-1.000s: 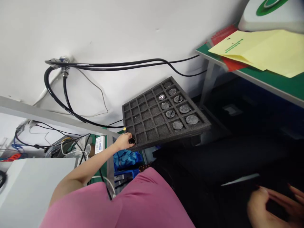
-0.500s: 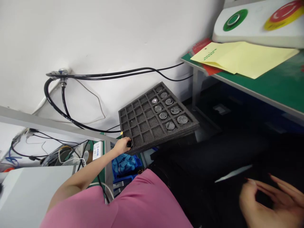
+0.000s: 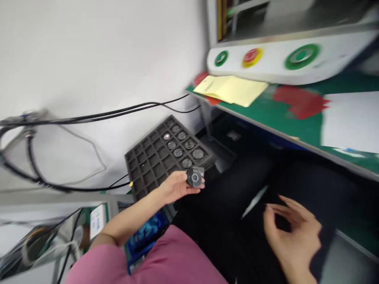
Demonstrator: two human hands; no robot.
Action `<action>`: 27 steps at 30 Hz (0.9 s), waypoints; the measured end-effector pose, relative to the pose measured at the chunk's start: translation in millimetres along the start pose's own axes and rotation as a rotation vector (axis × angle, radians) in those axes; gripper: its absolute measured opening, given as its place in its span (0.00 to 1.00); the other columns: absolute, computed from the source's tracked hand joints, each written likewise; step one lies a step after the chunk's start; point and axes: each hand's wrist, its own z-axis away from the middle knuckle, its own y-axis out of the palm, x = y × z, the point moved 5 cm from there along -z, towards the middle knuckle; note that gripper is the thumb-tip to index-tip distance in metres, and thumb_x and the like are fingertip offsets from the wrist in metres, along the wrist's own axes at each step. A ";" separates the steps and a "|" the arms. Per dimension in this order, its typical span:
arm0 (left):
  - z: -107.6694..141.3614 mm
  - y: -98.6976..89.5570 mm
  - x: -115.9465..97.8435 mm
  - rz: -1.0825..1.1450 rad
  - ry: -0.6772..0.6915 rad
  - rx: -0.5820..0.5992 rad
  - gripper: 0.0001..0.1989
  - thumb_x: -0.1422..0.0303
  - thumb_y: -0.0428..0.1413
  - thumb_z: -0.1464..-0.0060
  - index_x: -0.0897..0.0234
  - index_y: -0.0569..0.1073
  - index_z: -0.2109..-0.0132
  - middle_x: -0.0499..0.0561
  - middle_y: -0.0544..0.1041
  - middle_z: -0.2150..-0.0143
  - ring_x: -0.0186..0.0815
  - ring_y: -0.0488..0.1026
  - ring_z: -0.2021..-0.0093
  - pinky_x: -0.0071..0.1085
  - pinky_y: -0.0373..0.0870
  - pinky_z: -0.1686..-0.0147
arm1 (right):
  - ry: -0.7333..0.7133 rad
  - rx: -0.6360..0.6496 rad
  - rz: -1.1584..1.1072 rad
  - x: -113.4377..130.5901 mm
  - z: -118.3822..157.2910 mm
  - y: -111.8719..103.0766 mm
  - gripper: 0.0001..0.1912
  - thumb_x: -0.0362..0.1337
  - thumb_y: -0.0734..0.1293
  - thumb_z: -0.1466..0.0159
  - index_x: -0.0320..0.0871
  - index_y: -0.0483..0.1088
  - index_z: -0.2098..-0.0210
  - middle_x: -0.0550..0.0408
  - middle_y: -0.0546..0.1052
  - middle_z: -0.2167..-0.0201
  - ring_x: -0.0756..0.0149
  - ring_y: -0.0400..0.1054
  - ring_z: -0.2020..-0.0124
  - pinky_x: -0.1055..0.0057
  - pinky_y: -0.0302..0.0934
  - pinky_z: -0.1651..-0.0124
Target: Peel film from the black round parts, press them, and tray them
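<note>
My left hand (image 3: 174,187) grips a round black smartwatch body (image 3: 194,177) between thumb and fingers; a ringed centre shows on its face, and clear film seems to stick out at its edge. Just behind it, the black foam tray (image 3: 149,159) leans at a tilt, divided into square pockets. Several round pieces (image 3: 198,154) in clear film sit in the pockets on its right side, while the left pockets hold none that I can see. Over my dark-clothed lap, my right hand (image 3: 291,228) is loosely curled, fingers apart, with nothing visible in it.
At right, a green-topped bench (image 3: 284,126) carries yellow paper (image 3: 232,88), a red piece (image 3: 299,100) and a white sheet (image 3: 352,122). Behind them runs a white button panel (image 3: 275,57). Black cables (image 3: 118,112) cross the wall. A blue bin (image 3: 148,234) is below my left arm.
My left hand has lifted the smartwatch body from the tray's near left corner and carried it right. The view has swung right, showing more of the bench and button panel. My right hand stays loosely curled.
</note>
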 end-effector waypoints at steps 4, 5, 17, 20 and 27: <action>-32.0 63.2 22.7 0.363 -0.139 0.355 0.25 0.55 0.68 0.57 0.71 0.79 0.57 0.57 0.82 0.62 0.37 0.79 0.63 0.29 0.74 0.62 | -0.148 -0.093 -0.242 50.7 9.6 -11.7 0.20 0.35 0.72 0.44 0.46 0.61 0.56 0.48 0.73 0.55 0.64 0.76 0.67 0.63 0.72 0.58; -37.3 75.9 26.4 0.369 -0.166 0.410 0.26 0.55 0.68 0.57 0.72 0.79 0.57 0.57 0.82 0.62 0.37 0.79 0.64 0.29 0.74 0.63 | -0.183 -0.087 -0.329 65.6 10.0 -14.6 0.20 0.32 0.71 0.43 0.46 0.61 0.55 0.49 0.72 0.54 0.65 0.77 0.63 0.65 0.71 0.55; -55.1 142.4 36.9 0.242 -0.279 0.649 0.23 0.58 0.70 0.60 0.70 0.81 0.59 0.54 0.80 0.68 0.31 0.76 0.70 0.22 0.74 0.68 | -0.058 -0.006 -0.548 128.8 5.3 -39.9 0.19 0.25 0.70 0.42 0.51 0.67 0.56 0.51 0.61 0.43 0.73 0.71 0.64 0.74 0.75 0.69; -61.9 141.2 36.1 0.246 -0.280 0.595 0.25 0.57 0.70 0.60 0.69 0.81 0.57 0.56 0.81 0.64 0.32 0.77 0.68 0.23 0.75 0.68 | -0.128 -0.139 -0.453 128.8 -9.0 -75.4 0.19 0.25 0.72 0.44 0.50 0.68 0.57 0.50 0.64 0.44 0.72 0.71 0.64 0.74 0.74 0.68; -70.7 156.8 29.3 0.208 -0.260 0.589 0.26 0.54 0.69 0.59 0.71 0.82 0.58 0.57 0.81 0.65 0.33 0.77 0.67 0.22 0.73 0.67 | -0.155 -0.412 -0.214 57.4 -114.2 -137.4 0.25 0.38 0.77 0.54 0.48 0.62 0.62 0.51 0.67 0.49 0.67 0.71 0.63 0.64 0.73 0.63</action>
